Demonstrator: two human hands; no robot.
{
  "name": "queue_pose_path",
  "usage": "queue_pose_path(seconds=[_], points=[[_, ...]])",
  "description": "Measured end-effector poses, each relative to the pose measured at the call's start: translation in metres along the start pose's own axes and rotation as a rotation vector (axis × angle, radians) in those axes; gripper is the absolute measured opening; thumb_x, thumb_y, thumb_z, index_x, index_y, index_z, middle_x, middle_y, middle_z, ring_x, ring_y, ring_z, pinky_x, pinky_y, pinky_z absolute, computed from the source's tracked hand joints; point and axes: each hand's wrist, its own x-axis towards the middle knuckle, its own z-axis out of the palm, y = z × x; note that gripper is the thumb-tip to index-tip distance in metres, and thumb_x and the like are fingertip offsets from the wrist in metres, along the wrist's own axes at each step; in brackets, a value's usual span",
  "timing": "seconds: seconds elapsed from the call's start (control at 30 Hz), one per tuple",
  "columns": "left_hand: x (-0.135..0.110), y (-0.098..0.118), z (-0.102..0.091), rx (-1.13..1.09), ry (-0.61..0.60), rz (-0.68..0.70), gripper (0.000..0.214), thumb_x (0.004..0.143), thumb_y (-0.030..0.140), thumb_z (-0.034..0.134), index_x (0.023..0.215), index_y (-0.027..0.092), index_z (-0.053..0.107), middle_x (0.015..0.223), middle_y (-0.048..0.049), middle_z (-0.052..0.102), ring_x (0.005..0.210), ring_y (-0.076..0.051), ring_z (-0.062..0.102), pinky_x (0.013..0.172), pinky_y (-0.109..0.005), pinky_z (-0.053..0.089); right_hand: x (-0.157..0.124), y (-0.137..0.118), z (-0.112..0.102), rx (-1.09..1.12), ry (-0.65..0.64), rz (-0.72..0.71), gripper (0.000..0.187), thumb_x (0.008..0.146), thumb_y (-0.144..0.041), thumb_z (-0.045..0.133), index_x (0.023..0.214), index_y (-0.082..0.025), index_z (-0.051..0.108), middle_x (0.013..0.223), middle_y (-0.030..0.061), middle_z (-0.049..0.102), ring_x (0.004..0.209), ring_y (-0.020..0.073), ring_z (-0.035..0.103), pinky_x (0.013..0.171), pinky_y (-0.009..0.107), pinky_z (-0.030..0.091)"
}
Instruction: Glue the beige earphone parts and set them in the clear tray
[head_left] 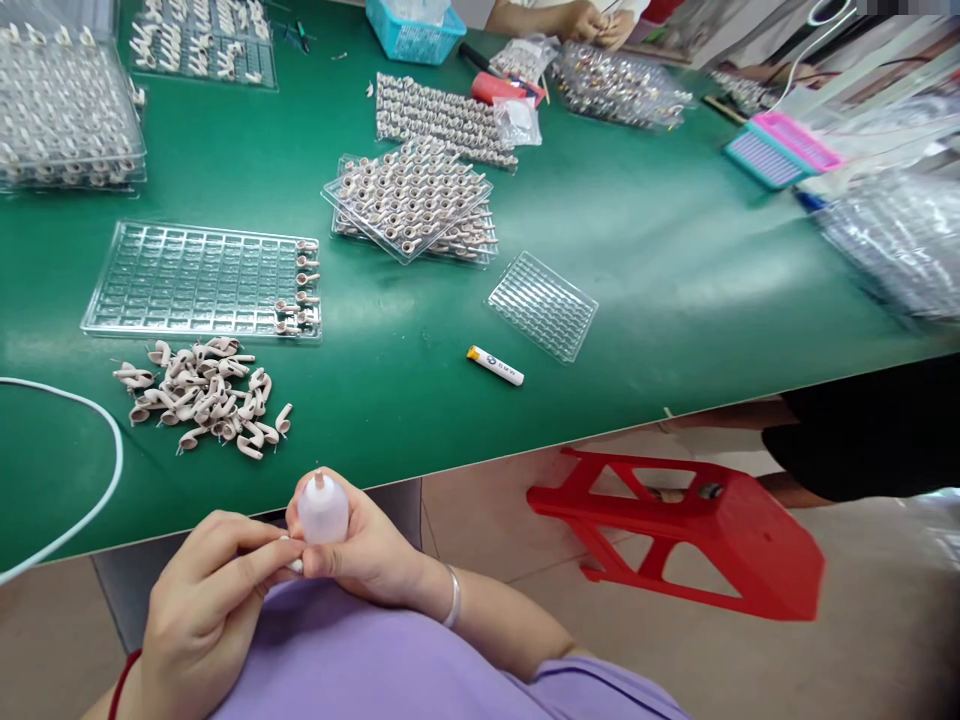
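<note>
White plastic: grips a soft bottle (pixel 324 518) with the right hand (pixel 373 548); pinches a small pale piece (pixel 295 566) with the left hand (pixel 204 590), close beside it, near the green table (pixel 397 400); seems busy with that piece; likely calls next for a steady hold and gentle squeeze.

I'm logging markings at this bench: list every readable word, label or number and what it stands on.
"BMW", beside a round emblem, on the white tube with the yellow end.
The emblem's inside is too small to read.
No text can be read on the bottle or elsewhere.
</note>
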Motion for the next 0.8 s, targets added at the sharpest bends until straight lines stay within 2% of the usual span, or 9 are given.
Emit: queue_pose_path(seconds=[0.23,0.47,0.8], points=[[0.0019,0.0025,-0.0023,0.022,0.024,0.045,0.034,0.084,0.0,0.055,0.106,0.021,0.069,0.089,-0.0031,0.071,0.08,-0.015,0.064,0.066,-0.025,0.054,-0.0043,-0.0019,-0.0004,-0.064,0.037,-0.019,0.057,0.049,-0.03,0.094,0.087,-0.02,0.053,0.077,-0.0061,0.064,0.061,0.0065,0.058,0.058,0.019,0.046],[0.0034,-0.0015,-0.0028,0.098,0.022,0.099,0.038,0.083,0.001,0.059,0.113,0.023,0.068,0.1,-0.0042,0.069,0.09,-0.016,0.062,0.074,-0.027,0.053,-0.0029,-0.002,-0.0027,-0.044,0.045,-0.115,0.055,0.052,-0.028,0.094,0.09,-0.02,0.054,0.077,-0.0053,0.064,0.062,0.0068,0.059,0.06,0.019,0.048],[0.0053,0.0059,-0.0024,0.142,0.048,0.079,0.038,0.083,0.002,0.06,0.111,0.025,0.069,0.091,-0.0033,0.07,0.082,-0.016,0.063,0.069,-0.029,0.054,-0.0058,-0.0008,-0.0068,-0.096,0.083,-0.163,0.054,0.056,-0.029,0.092,0.093,-0.022,0.052,0.08,-0.0046,0.064,0.062,0.0073,0.058,0.059,0.02,0.049]])
